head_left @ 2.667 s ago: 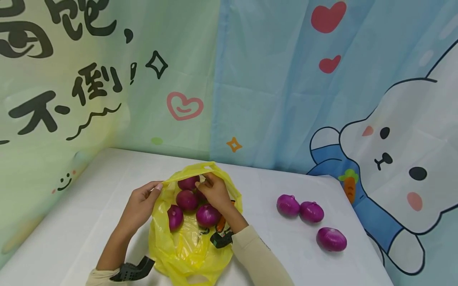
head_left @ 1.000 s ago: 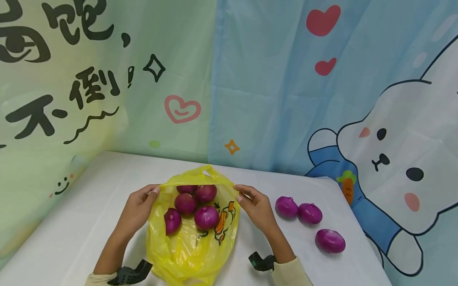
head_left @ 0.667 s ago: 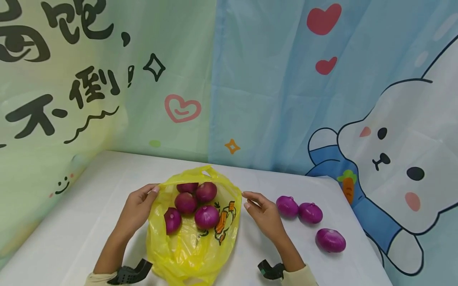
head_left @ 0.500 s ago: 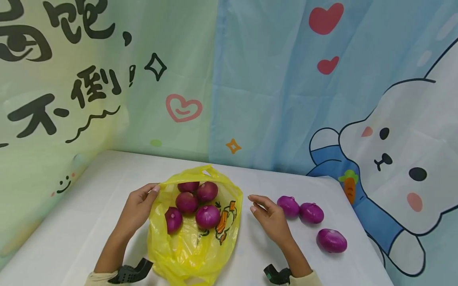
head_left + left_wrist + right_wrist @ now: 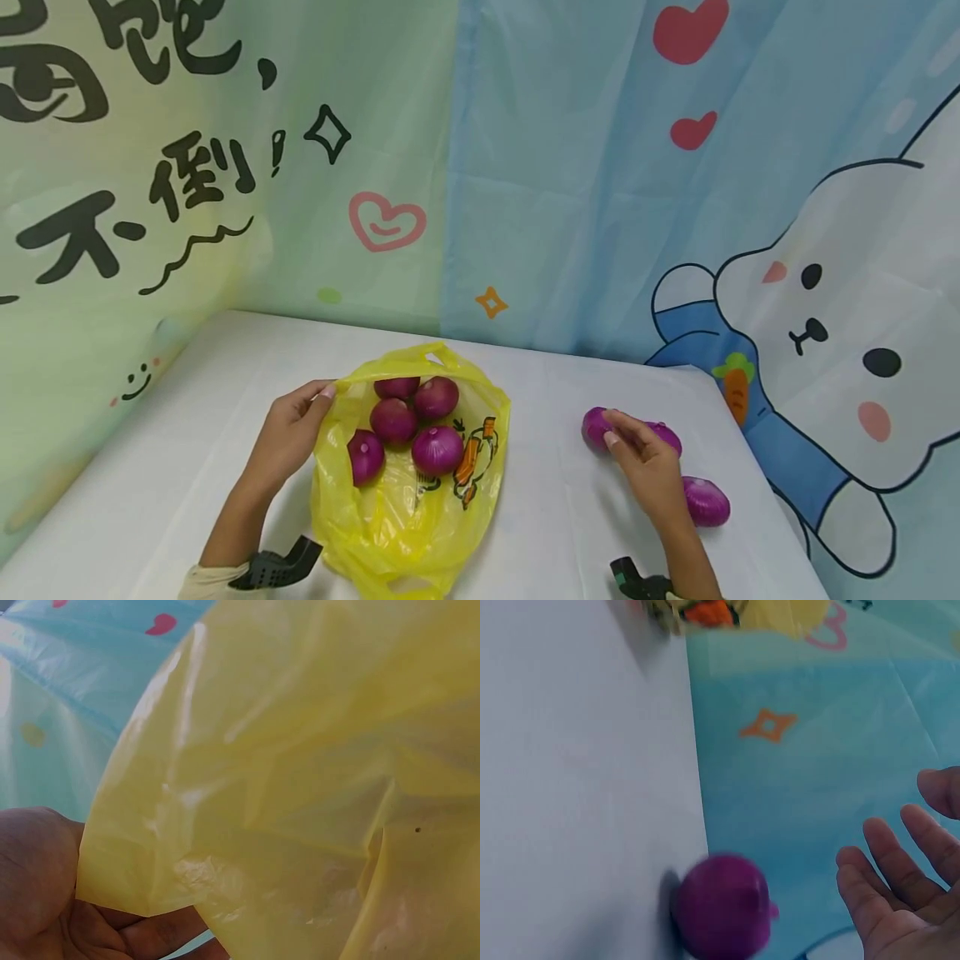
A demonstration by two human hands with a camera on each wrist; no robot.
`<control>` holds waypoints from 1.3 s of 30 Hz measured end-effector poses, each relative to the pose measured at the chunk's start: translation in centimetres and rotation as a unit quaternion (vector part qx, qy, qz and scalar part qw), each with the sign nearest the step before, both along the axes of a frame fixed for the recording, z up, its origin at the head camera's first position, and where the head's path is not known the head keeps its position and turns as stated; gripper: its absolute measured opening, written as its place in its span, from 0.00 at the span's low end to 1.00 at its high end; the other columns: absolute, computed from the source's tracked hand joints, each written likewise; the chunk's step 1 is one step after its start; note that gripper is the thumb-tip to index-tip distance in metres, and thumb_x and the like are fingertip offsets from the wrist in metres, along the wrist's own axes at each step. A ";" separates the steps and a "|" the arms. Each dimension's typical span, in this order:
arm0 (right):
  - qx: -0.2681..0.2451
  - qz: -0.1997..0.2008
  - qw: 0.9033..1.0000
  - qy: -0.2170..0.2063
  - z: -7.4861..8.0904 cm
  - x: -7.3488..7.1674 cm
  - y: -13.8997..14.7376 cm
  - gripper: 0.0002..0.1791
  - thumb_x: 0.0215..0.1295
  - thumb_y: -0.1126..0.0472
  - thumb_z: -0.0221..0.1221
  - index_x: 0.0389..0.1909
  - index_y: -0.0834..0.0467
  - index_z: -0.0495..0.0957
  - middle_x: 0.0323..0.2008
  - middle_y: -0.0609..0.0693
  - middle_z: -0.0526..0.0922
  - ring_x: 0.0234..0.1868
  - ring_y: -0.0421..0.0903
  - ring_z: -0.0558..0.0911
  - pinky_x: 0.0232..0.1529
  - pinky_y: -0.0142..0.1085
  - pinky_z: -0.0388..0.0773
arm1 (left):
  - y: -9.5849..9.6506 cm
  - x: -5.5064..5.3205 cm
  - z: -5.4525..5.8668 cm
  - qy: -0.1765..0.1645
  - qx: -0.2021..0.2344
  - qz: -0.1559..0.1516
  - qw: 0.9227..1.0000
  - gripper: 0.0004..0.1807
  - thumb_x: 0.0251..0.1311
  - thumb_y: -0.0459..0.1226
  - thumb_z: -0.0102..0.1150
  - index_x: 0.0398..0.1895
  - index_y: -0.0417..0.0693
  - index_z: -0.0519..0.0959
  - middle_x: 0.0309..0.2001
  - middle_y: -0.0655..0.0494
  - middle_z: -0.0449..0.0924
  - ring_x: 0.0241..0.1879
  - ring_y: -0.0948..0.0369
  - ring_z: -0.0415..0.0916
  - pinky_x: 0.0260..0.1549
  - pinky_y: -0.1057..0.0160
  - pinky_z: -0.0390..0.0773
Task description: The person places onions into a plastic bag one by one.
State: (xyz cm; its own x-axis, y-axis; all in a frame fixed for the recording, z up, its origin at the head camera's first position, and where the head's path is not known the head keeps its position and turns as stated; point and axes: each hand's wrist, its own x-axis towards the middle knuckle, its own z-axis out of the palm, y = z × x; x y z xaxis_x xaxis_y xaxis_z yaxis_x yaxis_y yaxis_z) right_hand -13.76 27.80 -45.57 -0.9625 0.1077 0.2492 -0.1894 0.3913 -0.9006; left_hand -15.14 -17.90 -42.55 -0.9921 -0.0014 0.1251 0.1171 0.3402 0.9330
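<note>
A yellow plastic bag (image 5: 405, 533) lies on the white table with its mouth spread. Several red onions (image 5: 437, 451) show inside it. My left hand (image 5: 288, 433) pinches the left rim of the bag between thumb and fingers, and the left wrist view is mostly filled by the yellow plastic (image 5: 262, 750). Over at the right, my right hand (image 5: 651, 467) hovers above three loose onions, fingers relaxed and holding nothing. It partly covers the left onion (image 5: 595, 427), the back right onion (image 5: 667, 437) and the front one (image 5: 708, 502). The right wrist view shows one onion (image 5: 721, 907) apart from the fingers.
A white cloth (image 5: 543, 467) covers the table. Printed curtains stand right behind it, with a rabbit figure (image 5: 832, 333) on the right and black lettering on the left. Each wrist carries a black camera mount (image 5: 279, 570).
My right hand has come out of the bag, briefly held its right rim, let go and moved right to the loose onions. My left hand has stayed on the bag's rim.
</note>
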 end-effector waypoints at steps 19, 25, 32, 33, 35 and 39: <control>0.039 -0.303 0.944 -0.125 -0.2 2.9 10.4 0.30 0.69 0.45 0.55 0.69 0.52 0.68 0.67 0.51 0.70 0.68 0.49 0.66 0.61 0.33 0.65 | 0.1 0.0 -0.2 -0.003 -0.014 0.000 1.000 0.24 0.75 0.50 0.43 0.56 0.41 0.78 0.41 0.46 0.81 0.34 0.55 0.79 0.35 0.62 0.79; 0.037 -0.311 0.938 -0.147 -2.5 2.8 11.8 0.35 0.69 0.44 0.55 0.73 0.54 0.62 0.71 0.55 0.62 0.72 0.50 0.58 0.67 0.41 0.57 | 0.0 -0.1 -0.1 0.002 -0.010 -0.001 1.000 0.25 0.75 0.51 0.43 0.56 0.41 0.78 0.39 0.46 0.82 0.33 0.55 0.79 0.34 0.62 0.79; 0.038 -0.263 0.944 -0.195 -4.2 2.6 12.1 0.43 0.67 0.42 0.57 0.77 0.53 0.51 0.74 0.62 0.51 0.74 0.59 0.51 0.67 0.51 0.52 | 0.1 -0.2 -0.1 -0.004 -0.009 0.002 1.000 0.25 0.74 0.51 0.43 0.56 0.42 0.78 0.40 0.46 0.81 0.34 0.55 0.79 0.35 0.62 0.79; 0.046 -0.249 0.945 -0.205 -4.3 2.7 12.1 0.45 0.66 0.41 0.58 0.77 0.53 0.49 0.74 0.64 0.50 0.73 0.61 0.50 0.66 0.54 0.53 | 0.1 -0.2 -0.1 -0.004 -0.011 0.002 1.000 0.25 0.74 0.51 0.43 0.56 0.42 0.78 0.41 0.46 0.81 0.34 0.55 0.79 0.35 0.62 0.79; 0.067 -0.220 0.946 -0.228 -4.6 2.7 12.2 0.48 0.65 0.40 0.58 0.78 0.52 0.44 0.74 0.66 0.47 0.72 0.66 0.49 0.64 0.59 0.54 | 0.1 -0.1 -0.1 -0.006 -0.014 0.002 1.000 0.25 0.74 0.51 0.43 0.56 0.42 0.78 0.41 0.46 0.81 0.35 0.55 0.79 0.36 0.62 0.79; 0.108 -0.179 0.940 -0.271 -4.8 2.5 12.3 0.51 0.64 0.36 0.58 0.78 0.53 0.43 0.72 0.70 0.48 0.68 0.73 0.51 0.59 0.65 0.58 | 0.1 -0.1 -0.1 -0.009 -0.020 0.003 1.000 0.25 0.74 0.52 0.43 0.56 0.42 0.78 0.41 0.47 0.81 0.34 0.55 0.79 0.35 0.62 0.79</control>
State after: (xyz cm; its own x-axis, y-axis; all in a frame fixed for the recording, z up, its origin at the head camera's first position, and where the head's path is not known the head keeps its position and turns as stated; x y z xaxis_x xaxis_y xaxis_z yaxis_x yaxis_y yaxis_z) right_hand -11.25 40.08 -50.37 -0.8662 0.4519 -0.2132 0.4523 0.5279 -0.7188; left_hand -15.25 -17.80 -42.67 -0.9941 -0.0036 0.1080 0.0986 0.3788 0.9202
